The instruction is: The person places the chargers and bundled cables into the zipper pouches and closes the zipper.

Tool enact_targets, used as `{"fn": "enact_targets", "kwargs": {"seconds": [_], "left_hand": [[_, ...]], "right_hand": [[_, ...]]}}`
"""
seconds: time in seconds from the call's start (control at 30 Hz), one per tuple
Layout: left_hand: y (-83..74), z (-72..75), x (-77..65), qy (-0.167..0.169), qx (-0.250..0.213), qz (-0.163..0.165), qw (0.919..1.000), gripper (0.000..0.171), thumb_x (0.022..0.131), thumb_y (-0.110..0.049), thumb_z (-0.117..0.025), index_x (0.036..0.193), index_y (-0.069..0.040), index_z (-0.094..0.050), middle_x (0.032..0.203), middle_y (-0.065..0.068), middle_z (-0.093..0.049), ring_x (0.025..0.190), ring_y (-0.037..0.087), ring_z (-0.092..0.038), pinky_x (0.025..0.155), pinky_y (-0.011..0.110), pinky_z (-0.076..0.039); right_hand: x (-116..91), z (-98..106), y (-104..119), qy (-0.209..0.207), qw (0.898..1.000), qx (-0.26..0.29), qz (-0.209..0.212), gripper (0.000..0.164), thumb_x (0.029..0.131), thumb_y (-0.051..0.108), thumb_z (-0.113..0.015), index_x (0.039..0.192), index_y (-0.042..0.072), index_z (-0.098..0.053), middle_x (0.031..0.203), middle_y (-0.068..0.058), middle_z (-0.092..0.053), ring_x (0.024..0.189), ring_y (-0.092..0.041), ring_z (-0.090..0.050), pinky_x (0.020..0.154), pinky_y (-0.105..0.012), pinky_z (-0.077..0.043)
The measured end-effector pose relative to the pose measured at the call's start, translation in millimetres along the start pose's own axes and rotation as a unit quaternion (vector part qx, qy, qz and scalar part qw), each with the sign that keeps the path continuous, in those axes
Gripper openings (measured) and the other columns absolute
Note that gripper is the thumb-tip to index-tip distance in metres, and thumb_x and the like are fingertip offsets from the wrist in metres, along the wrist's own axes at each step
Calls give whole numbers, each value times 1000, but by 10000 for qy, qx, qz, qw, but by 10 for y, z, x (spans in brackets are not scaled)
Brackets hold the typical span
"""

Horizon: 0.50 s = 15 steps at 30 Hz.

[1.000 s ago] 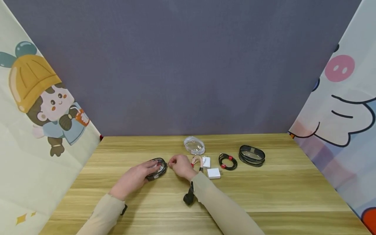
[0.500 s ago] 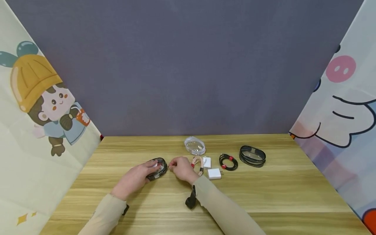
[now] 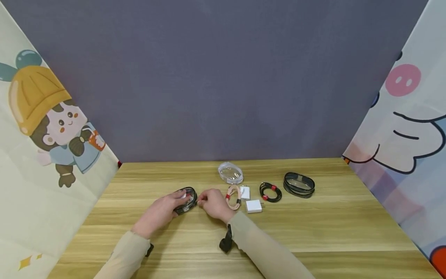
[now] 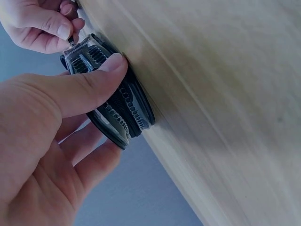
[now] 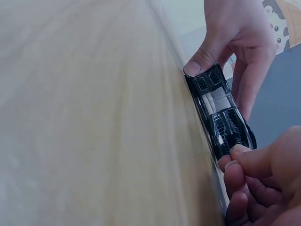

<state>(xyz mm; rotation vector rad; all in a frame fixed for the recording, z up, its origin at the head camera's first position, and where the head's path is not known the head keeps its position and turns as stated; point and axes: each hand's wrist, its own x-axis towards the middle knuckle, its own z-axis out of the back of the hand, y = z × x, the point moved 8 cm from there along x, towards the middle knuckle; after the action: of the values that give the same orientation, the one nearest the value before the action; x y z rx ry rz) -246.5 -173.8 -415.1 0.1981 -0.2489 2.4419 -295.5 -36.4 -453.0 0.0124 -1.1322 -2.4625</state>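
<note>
My left hand (image 3: 158,213) grips a black-and-clear oval cable winder (image 3: 192,205), thumb along its ridged side and fingers at the other side. In the left wrist view the winder (image 4: 132,106) stands on its edge close to the tabletop. My right hand (image 3: 214,205) is at the winder's right end, thumb and forefinger pinching a small dark cable tip (image 4: 71,41) there. From the right wrist view, the right hand's pinching fingertips (image 5: 239,149) are right at the winder's near end. The right hand's other fingers curl inward.
Right of my right hand lie a pink coiled cable (image 3: 228,198), two white charger plugs (image 3: 254,206) and a black coil with red ties (image 3: 278,193). Farther back are a clear oval case (image 3: 240,178) and another black oval winder (image 3: 299,193). A grey panel (image 3: 223,85) stands behind the table.
My right hand has shifted slightly, its fingertips lower and closer to the winder's end. The left hand keeps its grip in nearly the same place.
</note>
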Motion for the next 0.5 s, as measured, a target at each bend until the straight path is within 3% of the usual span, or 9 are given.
{"fn": "enact_targets", "kwargs": {"seconds": [0.5], "left_hand": [[17,7,-6,0,-72,194,9998,67,68,9,-85,130,-9,-67,139,19,-56,114,38,-62,85,45,-55]], "right_hand": [[-37,-74,43,246,9997,74,-15,9,92,11,-71,83,13,-75,75,11,-65,69,-3,-57,67,-23,-49]]}}
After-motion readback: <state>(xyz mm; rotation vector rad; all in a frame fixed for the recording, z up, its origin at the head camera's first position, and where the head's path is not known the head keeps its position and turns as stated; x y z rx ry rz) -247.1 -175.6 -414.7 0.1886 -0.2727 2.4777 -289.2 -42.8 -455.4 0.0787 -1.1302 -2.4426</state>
